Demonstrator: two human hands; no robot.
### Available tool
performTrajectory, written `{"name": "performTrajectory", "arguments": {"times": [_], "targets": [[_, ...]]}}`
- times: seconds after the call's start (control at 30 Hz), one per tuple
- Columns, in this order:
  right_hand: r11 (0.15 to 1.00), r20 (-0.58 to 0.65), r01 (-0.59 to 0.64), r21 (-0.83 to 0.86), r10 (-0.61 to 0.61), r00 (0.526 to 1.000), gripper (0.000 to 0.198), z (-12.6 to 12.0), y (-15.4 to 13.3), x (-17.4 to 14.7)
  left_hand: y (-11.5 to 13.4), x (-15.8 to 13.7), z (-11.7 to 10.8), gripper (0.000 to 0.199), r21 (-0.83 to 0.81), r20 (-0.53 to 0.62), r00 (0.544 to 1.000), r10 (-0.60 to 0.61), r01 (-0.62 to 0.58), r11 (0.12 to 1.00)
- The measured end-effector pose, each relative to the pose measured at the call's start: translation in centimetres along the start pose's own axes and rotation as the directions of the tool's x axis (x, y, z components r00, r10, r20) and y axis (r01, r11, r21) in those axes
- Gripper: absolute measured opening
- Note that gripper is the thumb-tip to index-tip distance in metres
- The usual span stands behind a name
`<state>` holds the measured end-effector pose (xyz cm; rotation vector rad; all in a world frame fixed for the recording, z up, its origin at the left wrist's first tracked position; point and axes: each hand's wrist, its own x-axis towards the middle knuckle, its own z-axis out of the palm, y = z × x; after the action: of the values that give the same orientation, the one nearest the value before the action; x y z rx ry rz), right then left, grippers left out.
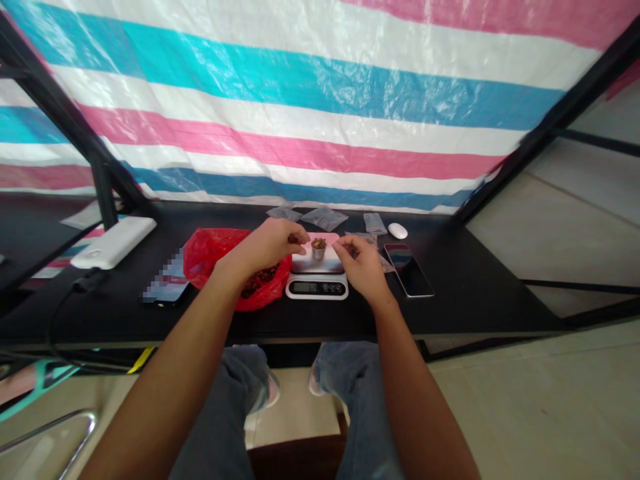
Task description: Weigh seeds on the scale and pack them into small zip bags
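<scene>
A small metal cup (319, 253) heaped with brown dried bits stands on the steel plate of a white kitchen scale (291, 293). The scale has a dark display, which I cannot read. Left of the cup, my left hand (273, 243) hovers over the edge of a red plastic bag (210, 247), fingers bent and apart with nothing visible between them. More dark brown bits lie inside the bag. My right hand (364, 267) is close to the cup's right side, thumb and forefinger drawn together. Whatever they may pinch is too small to make out.
Clear plastic bags (325, 218) lie behind the scale on the black table (480, 280). To the right are a smartphone (409, 270) and a white mouse-shaped object (397, 231). Another phone (167, 280) and a white power bank (115, 243) with a cable lie left. A striped sheet (300, 100) hangs behind.
</scene>
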<state>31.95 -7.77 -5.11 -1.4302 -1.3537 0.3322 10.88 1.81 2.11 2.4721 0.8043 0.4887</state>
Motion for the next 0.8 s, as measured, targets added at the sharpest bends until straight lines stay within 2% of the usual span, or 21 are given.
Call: {"name": "performTrajectory", "arguments": {"times": [0.1,0.2,0.4,0.63,0.8], "targets": [[0.998,-0.063,-0.036,0.045,0.039,0.997,0.024,0.9,0.2,0.4,-0.1,-0.7,-0.3,0.019,0.163,0.143,0.988,-0.059,0.035,0.986],[0.997,-0.070,-0.037,0.064,0.041,0.997,0.025,1.6,0.1,0.8,-0.2,-1.3,-0.4,0.022,0.222,0.216,0.974,-0.068,0.019,0.975],[0.994,-0.071,-0.109,0.029,0.111,0.991,0.025,2.2,-0.6,0.8,-0.7,-1.5,-0.1,0.026,0.272,0.204,0.977,-0.061,0.003,0.962],[0.993,-0.063,-0.101,0.062,0.105,0.992,0.028,2.3,-1.1,0.5,0.0,-1.8,-0.2,0.028,0.328,0.203,0.974,-0.100,0.029,0.944],[0.994,-0.042,-0.106,0.038,0.108,0.993,0.032,2.1,-1.4,0.2,-0.7,-2.2,0.0,0.026,0.311,0.181,0.975,-0.128,0.067,0.948]]}}
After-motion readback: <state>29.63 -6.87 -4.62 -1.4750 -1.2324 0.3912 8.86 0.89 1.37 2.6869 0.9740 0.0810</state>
